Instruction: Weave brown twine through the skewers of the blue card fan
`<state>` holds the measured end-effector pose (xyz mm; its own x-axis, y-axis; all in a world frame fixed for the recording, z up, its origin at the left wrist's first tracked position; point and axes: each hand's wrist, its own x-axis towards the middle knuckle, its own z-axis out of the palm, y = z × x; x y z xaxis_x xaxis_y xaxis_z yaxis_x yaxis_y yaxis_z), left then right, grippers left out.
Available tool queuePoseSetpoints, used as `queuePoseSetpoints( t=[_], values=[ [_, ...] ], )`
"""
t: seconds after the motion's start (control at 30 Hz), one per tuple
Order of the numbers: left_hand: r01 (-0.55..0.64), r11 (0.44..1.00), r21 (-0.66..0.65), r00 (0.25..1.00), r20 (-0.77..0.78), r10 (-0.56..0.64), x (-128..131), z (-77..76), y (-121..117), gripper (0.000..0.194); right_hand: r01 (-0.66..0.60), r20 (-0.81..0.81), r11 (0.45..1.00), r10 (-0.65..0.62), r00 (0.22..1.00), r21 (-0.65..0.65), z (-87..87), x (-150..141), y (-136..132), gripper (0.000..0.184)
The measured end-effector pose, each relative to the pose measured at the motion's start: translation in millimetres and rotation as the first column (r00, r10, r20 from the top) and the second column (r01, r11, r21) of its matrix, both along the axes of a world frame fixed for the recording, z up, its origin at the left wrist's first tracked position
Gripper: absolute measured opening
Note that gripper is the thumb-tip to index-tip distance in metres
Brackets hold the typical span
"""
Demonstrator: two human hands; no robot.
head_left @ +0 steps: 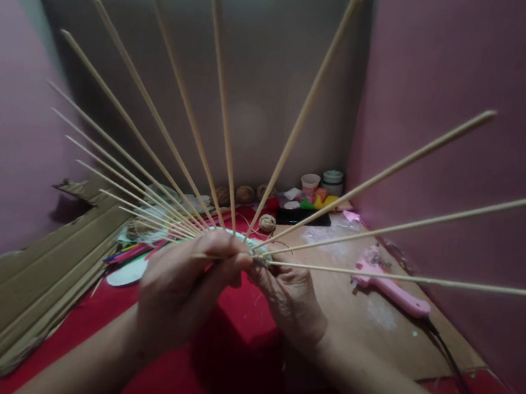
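Both hands are raised in front of me at the hub of a fan of several thin wooden sticks (303, 115), which spread up and out to both sides. Part of a pale green rim (226, 232) shows behind my knuckles where the sticks meet. My left hand (187, 274) is closed on the near edge of this hub, thumb and fingers pinched together. My right hand (291, 297) grips the same edge from the right, its fingertips meeting the left thumb. One stick runs level to the right from there. What exactly lies between the fingertips is hidden.
A pink glue gun (391, 290) with a black cord lies on a brown board (400, 334) at right. Twine balls (267, 223), a cup (310, 182) and a jar (332, 181) stand at the back. Cardboard (12, 293) lines the left side of the red cloth (241, 362).
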<state>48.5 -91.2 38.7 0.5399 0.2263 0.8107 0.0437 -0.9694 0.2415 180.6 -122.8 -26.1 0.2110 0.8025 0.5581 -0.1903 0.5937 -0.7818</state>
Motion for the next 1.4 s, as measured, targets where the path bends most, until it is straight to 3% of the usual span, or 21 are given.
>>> queuePoseSetpoints(
  t=[0.1,0.2,0.43,0.9,1.23,1.4],
  values=[
    [0.060,0.996,0.062,0.998,0.022,-0.061,1,1.0,-2,0.017,0.051,0.001,0.999,-0.051,0.999,-0.018,-1.0,1,2,0.013],
    [0.084,0.996,-0.007,0.993,0.087,-0.083,-1,6.1,-3,0.014,0.056,-0.018,0.996,-0.058,0.998,-0.075,-0.3,1,3,0.019],
    [-0.003,0.980,-0.198,0.973,0.224,0.048,-4,8.1,5,0.014,0.020,-0.099,0.994,-0.030,0.995,-0.105,-3.0,-1,7,0.026],
    [-0.171,0.983,-0.059,0.976,0.130,0.177,-3,13.2,16,0.009,0.044,-0.050,0.990,-0.051,0.997,-0.133,-8.1,2,7,0.027],
    [-0.046,0.999,-0.013,0.998,0.037,0.046,2,5.3,4,0.010,0.019,-0.045,0.994,-0.024,0.999,-0.107,-0.3,1,3,0.027],
    [-0.035,0.999,0.024,0.999,0.004,0.035,5,-0.9,7,0.012,0.017,-0.046,0.997,-0.020,0.999,-0.070,-0.6,1,3,0.027]
  ],
)
